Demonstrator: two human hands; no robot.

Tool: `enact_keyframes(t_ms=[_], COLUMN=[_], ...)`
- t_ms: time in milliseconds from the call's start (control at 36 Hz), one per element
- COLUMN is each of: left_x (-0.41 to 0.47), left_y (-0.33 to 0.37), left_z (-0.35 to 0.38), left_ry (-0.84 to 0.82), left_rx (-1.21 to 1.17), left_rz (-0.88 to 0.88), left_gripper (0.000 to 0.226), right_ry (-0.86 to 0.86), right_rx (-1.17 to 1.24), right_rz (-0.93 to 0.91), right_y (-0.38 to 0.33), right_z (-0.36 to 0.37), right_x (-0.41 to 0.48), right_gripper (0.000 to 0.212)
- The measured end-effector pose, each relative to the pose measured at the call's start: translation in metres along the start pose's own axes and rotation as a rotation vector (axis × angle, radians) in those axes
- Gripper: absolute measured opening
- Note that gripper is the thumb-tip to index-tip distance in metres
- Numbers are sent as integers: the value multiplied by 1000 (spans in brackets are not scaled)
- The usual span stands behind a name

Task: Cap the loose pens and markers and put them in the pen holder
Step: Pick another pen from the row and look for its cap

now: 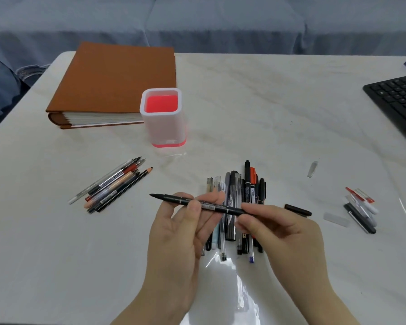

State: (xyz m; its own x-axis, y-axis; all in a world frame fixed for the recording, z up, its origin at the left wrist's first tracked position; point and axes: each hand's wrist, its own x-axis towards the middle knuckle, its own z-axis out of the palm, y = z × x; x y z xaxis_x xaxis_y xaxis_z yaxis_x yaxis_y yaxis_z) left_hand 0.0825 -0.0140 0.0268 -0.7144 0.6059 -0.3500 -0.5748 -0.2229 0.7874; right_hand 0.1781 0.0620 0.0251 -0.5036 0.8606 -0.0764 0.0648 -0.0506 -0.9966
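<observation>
A black marker (pixel 174 198) was held in the air by both hands, just above the pile of pens (pixel 232 184). Its middle was pinched between the thumb and the curled fingers of the left hand (pixel 183 226), and its right end was gripped by the bent fingers of the right hand (pixel 281 231), so that this end was hidden. The long axis of the marker was laid almost from left to right, slightly tilted, with the bare pointed tip directed to the left and a little away from the person. A loose black cap (pixel 298 210) was seen on the table (pixel 244 102) just beside the right hand, on its right side; the right hand was judged the nearer one to it, although the open tip was at the opposite end. The pen holder (pixel 167 130) was placed upright farther away, beyond the left hand, with nothing visible inside. More caps (pixel 361 212) were lying at the far right, well apart from the hands.
</observation>
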Motion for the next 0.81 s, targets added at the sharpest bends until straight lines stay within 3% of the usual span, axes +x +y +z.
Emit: enact_keyframes(t_ms=[83,167,250,417,472,556,667,806], left_x=[-2,-2,1,16,21,30,33,33], left_y=[-2,-5,-6,-5,-4,-4,-3,1], left_z=[-1,0,2,8,11,8,-5,-20], left_ry=[-29,-40,-84,-159,-127,-24,51,-8], left_rx=[1,20,68,314,335,333,528,672], left_rz=[21,57,104,155,122,73,92,108], left_gripper=[2,6,9,17,16,16,18,11], right_ry=[-26,-13,-23,-249,-241,-139,-16,-59], right_rx=[-140,-142,-23,22,-111,-521,-1010,-1170], right_rz=[-110,-134,-23,279,238,56,28,119], right_y=[6,7,4,17,22,35,60,74], right_z=[-1,-2,-4,-12,-19,-44,-82,-95], right_x=[-2,-3,2,15,21,33,48,55], right_gripper=[44,35,30,33,28,18,30,19])
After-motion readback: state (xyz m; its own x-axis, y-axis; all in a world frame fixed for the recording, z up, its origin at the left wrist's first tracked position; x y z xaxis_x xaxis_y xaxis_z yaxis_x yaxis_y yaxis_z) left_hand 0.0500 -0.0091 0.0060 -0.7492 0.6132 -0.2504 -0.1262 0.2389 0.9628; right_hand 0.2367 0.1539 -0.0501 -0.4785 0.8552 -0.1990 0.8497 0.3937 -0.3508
